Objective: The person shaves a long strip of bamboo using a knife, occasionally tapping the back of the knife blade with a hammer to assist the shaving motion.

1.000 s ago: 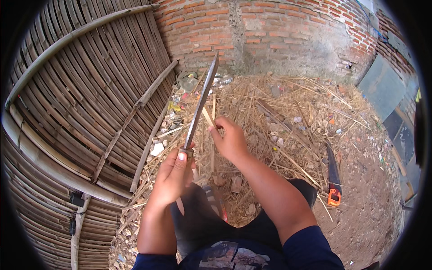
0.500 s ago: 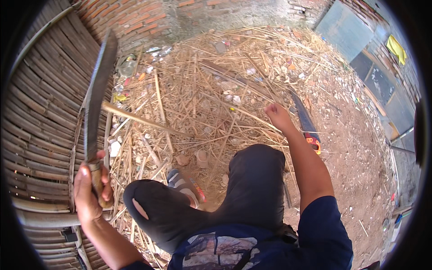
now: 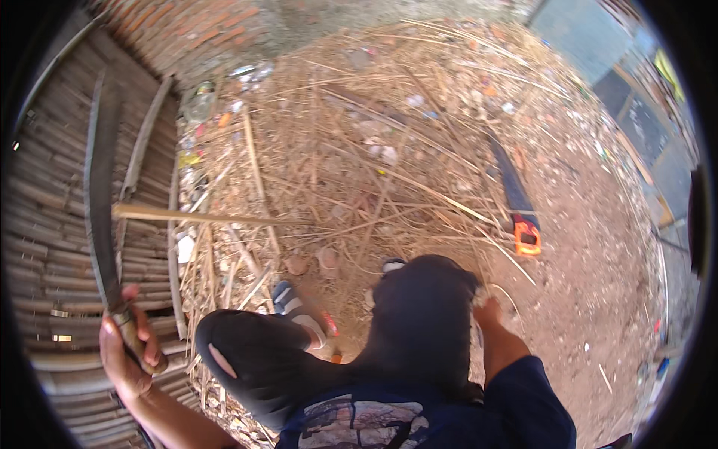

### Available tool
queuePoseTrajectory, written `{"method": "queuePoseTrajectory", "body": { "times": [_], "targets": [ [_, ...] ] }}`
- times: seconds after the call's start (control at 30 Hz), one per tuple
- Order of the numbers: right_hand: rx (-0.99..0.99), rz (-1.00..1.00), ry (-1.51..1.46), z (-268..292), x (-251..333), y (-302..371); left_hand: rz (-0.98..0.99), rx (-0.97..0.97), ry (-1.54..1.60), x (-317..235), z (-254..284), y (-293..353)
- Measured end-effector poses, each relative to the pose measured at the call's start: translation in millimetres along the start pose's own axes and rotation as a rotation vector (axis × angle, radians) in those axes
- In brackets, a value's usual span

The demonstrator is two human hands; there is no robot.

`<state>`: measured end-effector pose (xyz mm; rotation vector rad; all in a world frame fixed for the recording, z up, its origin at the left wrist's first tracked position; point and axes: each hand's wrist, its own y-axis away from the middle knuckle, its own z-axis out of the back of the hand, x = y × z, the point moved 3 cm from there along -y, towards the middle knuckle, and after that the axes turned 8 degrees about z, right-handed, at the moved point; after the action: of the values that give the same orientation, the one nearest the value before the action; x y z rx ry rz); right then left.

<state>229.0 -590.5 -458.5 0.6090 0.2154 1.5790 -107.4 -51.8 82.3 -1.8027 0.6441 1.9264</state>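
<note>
The left hand (image 3: 123,359) is grasping a machete (image 3: 102,202) by its wooden handle (image 3: 133,341), at the far left of the view. The thumb and fingers are wrapping around the wood, and the long, dark blade is pointing upward, leaning slightly left, in front of the slatted bamboo fence (image 3: 45,247). Just right of the blade, the near end of 1 pale bamboo strip (image 3: 202,216) is showing, its length running rightward above the littered ground; I cannot tell what is supporting it.

The right hand (image 3: 490,311) is hanging low, just beside the right knee (image 3: 430,288). Blur is hiding its fingers, so I cannot tell whether they are clenched or released. A thin curved strip (image 3: 511,297) is arcing close by, and I cannot tell whether the hand is touching it.

Beyond that hand, a handsaw (image 3: 510,176) with an orange-and-black grip is lying on the ground, its blade pointing away from the person. Dry bamboo splinters (image 3: 374,187) are covering the middle of the yard, with stones and litter mixing in. Both legs are bending in dark trousers, the left knee (image 3: 224,337) showing 1 tear. A brick wall (image 3: 202,34) is standing behind.
</note>
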Motion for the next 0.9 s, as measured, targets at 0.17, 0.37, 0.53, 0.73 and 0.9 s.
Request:
{"method": "queuePoseTrajectory", "body": {
  "times": [0.17, 0.37, 0.53, 0.73, 0.9],
  "targets": [
    [0.008, -0.096, 0.016, -23, -32, 10, 0.008, 0.025, -0.064, -10, -28, -4],
    [0.07, -0.101, -0.023, -3, -9, 21, 0.064, 0.069, -0.07, -16, -44, 4],
    [0.093, -0.083, 0.095, -12, -15, 8, 0.069, 0.116, -0.068, -19, -45, 6],
    [0.055, -0.044, 0.174, -10, -6, 16, 0.064, 0.128, -0.056, -17, -47, 5],
    [0.054, -0.093, 0.019, 13, 21, 44, 0.061, 0.141, -0.08, -17, -43, 7]
  ]
}}
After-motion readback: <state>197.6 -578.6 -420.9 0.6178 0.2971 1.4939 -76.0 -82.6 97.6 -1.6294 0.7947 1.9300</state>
